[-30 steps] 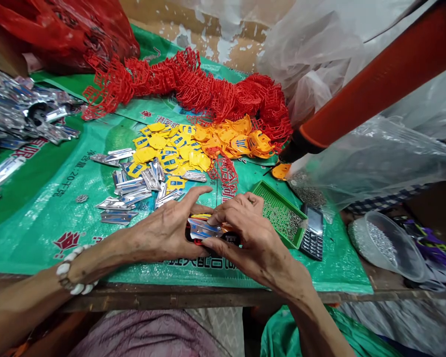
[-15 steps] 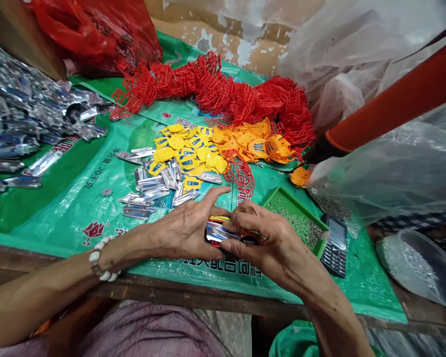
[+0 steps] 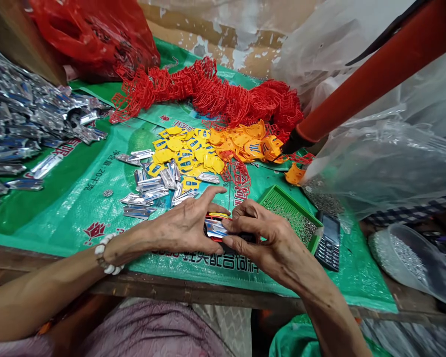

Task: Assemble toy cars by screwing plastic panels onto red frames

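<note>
A small toy car with a silver-and-blue plate, a yellow top edge, red trim and a dark wheel lies between my hands, above the near edge of the green sheeting. My left hand wraps around its left end, one finger stretched out away from it. From the right, my right hand pinches the silver plate between thumb and fingers, hiding the car's right end. Just beyond are a pile of silver plates, yellow car shells and orange car shells.
Red plastic frames stretch across the back. A green basket of tiny metal pieces and a keypad device sit right, near a clear plastic tub. An orange-red tube slants in. More silver parts heap left.
The camera view has shifted slightly, and the orange-red tube appears farther left and higher. Both hands keep their hold on the toy car, which is tilted a little differently.
</note>
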`<state>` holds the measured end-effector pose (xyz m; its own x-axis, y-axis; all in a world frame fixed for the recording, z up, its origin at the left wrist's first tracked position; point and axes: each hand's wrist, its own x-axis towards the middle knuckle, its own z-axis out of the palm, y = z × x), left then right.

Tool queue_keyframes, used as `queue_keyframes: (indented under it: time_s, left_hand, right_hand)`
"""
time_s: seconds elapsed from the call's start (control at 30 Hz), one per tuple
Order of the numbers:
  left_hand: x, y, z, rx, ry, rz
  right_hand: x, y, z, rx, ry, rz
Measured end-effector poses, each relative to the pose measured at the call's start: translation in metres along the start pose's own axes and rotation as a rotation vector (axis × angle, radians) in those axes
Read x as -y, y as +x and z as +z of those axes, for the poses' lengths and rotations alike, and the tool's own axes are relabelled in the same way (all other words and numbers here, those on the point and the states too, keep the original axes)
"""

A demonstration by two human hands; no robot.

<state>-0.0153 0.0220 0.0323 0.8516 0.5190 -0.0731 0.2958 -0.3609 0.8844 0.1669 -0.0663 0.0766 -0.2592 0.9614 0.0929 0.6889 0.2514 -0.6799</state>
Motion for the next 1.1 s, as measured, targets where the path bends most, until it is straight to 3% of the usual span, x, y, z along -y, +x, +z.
queue_keyframes:
  time_s: [0.13, 0.43, 0.63, 0.83, 1.1]
  left_hand:
    - [0.0, 0.0, -0.002, 0.022, 0.032, 0.027]
    - [0.0, -0.002, -0.028, 0.251, -0.077, 0.026]
    - [-0.003, 0.0, -0.025, 0.213, -0.171, -0.05]
    - [-0.01, -0.001, -0.023, 0.212, -0.186, -0.044]
    - [-0.002, 0.002, -0.024, 0.223, -0.121, -0.007]
  right_hand:
    - [-0.004, -0.002, -0.002, -0.003, 0.011, -0.017]
    - [-0.015, -0.003, 0.002, -0.03, 0.088, -0.022]
    - [-0.024, -0.01, 0.01, -0.103, 0.19, 0.01]
    - [-0.027, -0.012, 0.007, -0.063, 0.225, 0.002]
    - [-0.028, -0.011, 0.003, -0.065, 0.233, -0.013]
